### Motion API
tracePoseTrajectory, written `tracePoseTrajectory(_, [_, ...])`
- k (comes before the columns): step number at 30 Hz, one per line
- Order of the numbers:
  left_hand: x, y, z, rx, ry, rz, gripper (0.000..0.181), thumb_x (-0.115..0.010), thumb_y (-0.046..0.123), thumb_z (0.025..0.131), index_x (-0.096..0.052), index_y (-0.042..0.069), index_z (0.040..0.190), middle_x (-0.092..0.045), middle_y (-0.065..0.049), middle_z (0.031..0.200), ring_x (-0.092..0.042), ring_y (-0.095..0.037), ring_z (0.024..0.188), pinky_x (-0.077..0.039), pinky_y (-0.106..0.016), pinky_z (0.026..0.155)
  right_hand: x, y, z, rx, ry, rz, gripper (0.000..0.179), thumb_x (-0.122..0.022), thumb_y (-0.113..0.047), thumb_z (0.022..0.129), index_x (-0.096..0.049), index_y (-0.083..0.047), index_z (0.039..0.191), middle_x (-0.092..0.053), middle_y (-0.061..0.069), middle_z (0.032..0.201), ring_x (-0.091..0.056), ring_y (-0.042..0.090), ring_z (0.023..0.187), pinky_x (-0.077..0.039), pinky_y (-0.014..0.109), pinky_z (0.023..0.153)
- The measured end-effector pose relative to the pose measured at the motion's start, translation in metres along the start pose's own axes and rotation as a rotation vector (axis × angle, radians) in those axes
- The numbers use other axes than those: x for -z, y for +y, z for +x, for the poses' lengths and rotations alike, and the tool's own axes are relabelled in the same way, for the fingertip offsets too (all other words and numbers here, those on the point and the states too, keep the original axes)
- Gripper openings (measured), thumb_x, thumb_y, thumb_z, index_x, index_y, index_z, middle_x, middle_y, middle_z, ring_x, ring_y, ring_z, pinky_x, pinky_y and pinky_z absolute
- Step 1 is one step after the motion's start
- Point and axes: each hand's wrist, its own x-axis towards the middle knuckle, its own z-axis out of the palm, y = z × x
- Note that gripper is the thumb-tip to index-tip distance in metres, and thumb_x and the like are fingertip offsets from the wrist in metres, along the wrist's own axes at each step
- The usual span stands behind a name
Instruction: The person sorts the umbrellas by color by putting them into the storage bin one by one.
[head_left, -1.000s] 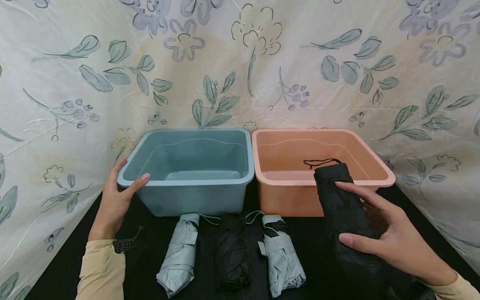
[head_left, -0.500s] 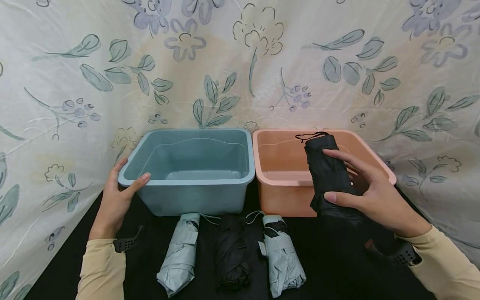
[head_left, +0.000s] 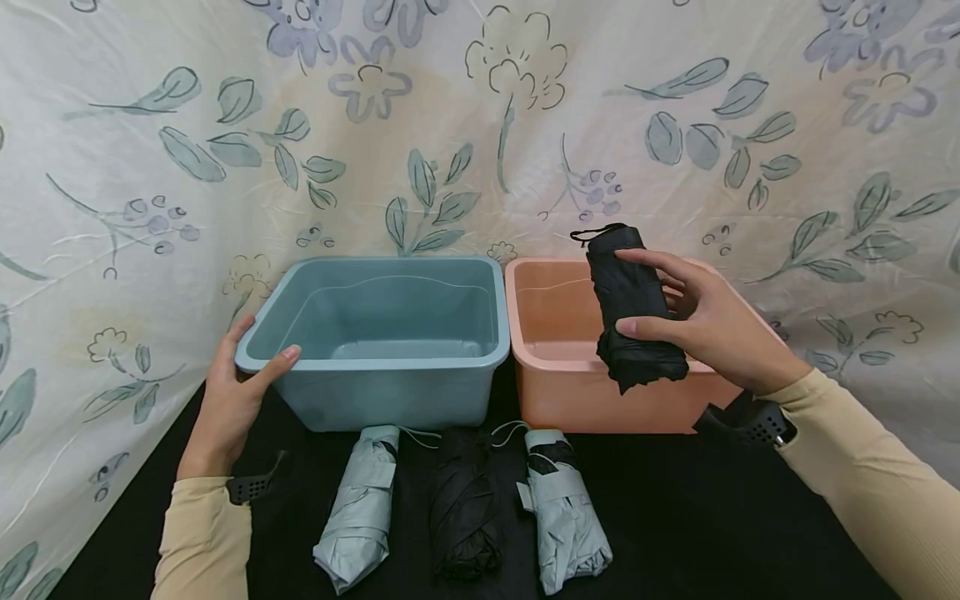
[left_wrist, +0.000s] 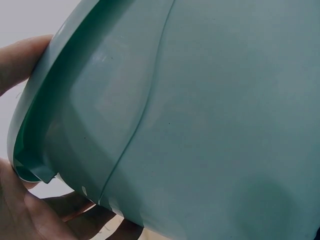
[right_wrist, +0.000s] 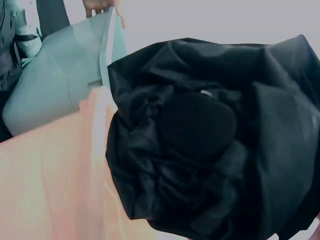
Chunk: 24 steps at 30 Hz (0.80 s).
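Note:
My right hand (head_left: 697, 312) grips a folded black umbrella (head_left: 633, 308) over the front rim of the orange bin (head_left: 570, 392). The umbrella tilts, with its corded end up and to the left. Its bunched fabric end and round black tip (right_wrist: 197, 125) fill much of the right wrist view. My left hand (head_left: 232, 396) holds the left front corner of the blue bin (head_left: 390, 396), thumb on the rim. In the left wrist view, the fingers (left_wrist: 90, 220) lie along the outside of that bin's wall (left_wrist: 200, 125).
Two grey-green folded umbrellas, a left one (head_left: 358, 508) and a right one (head_left: 566, 517), lie before the bins on black cloth. Another black umbrella (head_left: 465, 504) lies between them. A floral curtain (head_left: 480, 125) hangs behind the bins, which stand side by side.
My right hand has lifted the black umbrella up and leftward, from in front of the orange bin to over its front rim. The left hand has stayed on the blue bin.

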Motion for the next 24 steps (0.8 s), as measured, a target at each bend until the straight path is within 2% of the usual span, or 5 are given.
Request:
tracePoseTrajectory(3, [0.0,0.0,0.0,0.003,0.0,0.002,0.09,-0.065,0.029,0.1,-0.003,0.024,0.164,-0.003,-0.018,0.167,-0.013,-0.047,0.147,-0.013,-0.069,0.115,0.0,0.0,0.011,-0.034,-0.007,-0.051,0.07,-0.077,-0.025,0.093,-0.042,-0.038,0.153,-0.053,0.006,0.143,-0.063,0.023,0.12,-0.058,0.04,0.086])
tracePoseTrajectory(6, [0.0,0.001,-0.001,0.005,-0.002,0.003,0.09,-0.065,0.03,0.1,-0.003,0.024,0.164,-0.003,-0.018,0.167,-0.013,-0.047,0.147,-0.013,-0.069,0.115,-0.001,0.0,0.022,-0.084,0.003,-0.166,0.072,-0.079,-0.043,0.089,-0.042,-0.045,0.15,-0.057,0.004,0.141,-0.06,0.029,0.125,-0.054,0.049,0.091])
tracePoseTrajectory(8, [0.0,0.001,-0.001,0.005,-0.002,0.003,0.09,-0.065,0.03,0.1,-0.002,0.024,0.164,-0.002,-0.018,0.167,-0.013,-0.047,0.147,-0.013,-0.069,0.115,-0.003,0.002,0.031,-0.111,-0.005,-0.182,0.074,-0.079,-0.048,0.087,-0.042,-0.045,0.151,-0.057,0.005,0.14,-0.059,0.03,0.126,-0.053,0.052,0.092])
tracePoseTrajectory(15, [0.001,-0.001,0.0,0.005,-0.003,0.009,0.091,-0.065,0.03,0.1,-0.002,0.023,0.164,-0.002,-0.018,0.167,-0.013,-0.047,0.147,-0.013,-0.069,0.115,-0.015,0.011,0.063,-0.156,-0.07,0.038,0.073,-0.078,-0.026,0.091,-0.041,-0.027,0.155,-0.054,0.016,0.136,-0.055,0.034,0.117,-0.056,0.04,0.083])
tracePoseTrajectory(24, [0.001,0.0,0.001,0.004,-0.004,0.007,0.091,-0.065,0.03,0.1,-0.002,0.024,0.164,-0.002,-0.017,0.167,-0.013,-0.047,0.147,-0.013,-0.07,0.115,-0.029,0.019,0.088,-0.206,-0.147,-0.027,0.077,-0.078,-0.03,0.09,-0.039,-0.024,0.155,-0.05,0.019,0.133,-0.049,0.036,0.118,-0.055,0.042,0.083])
